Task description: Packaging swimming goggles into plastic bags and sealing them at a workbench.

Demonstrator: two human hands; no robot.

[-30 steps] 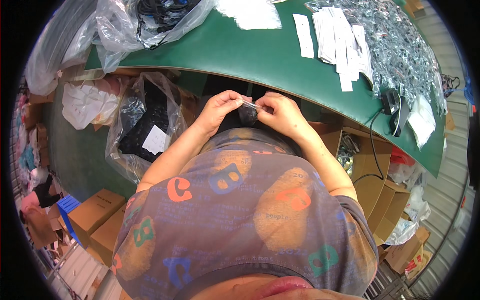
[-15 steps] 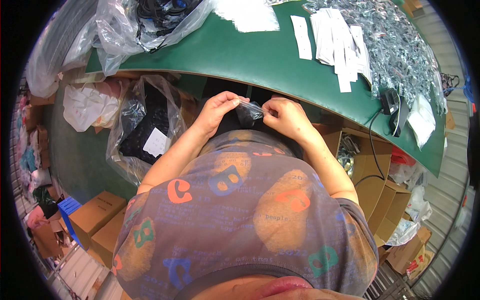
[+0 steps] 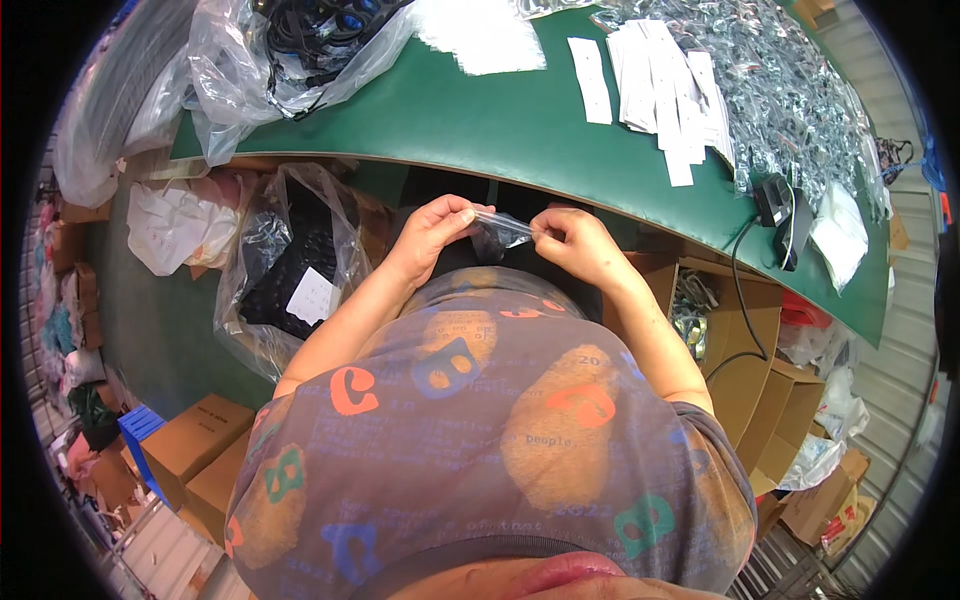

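Between my two hands, just in front of the table edge, is a small clear plastic bag [image 3: 503, 232] with something dark inside it. My left hand [image 3: 438, 232] pinches one end of the bag's top edge between thumb and fingers. At the other end, my right hand [image 3: 572, 241] grips the same edge with its fingers curled in. The top edge is stretched taut, and the bag hangs below it. What exactly lies inside the bag is too small to make out.
A green table [image 3: 450, 125] spans ahead, bearing white paper strips [image 3: 655, 95], a heap of small clear bags [image 3: 770, 90], a black device with a cable [image 3: 785, 215] and a large bag of black cables [image 3: 320, 40]. Left is a bag of black items [image 3: 290, 250]; right, cardboard boxes [image 3: 745, 330].
Both hands have moved slightly apart, and the bag's top edge is pulled straighter between them. The view has shifted a little.
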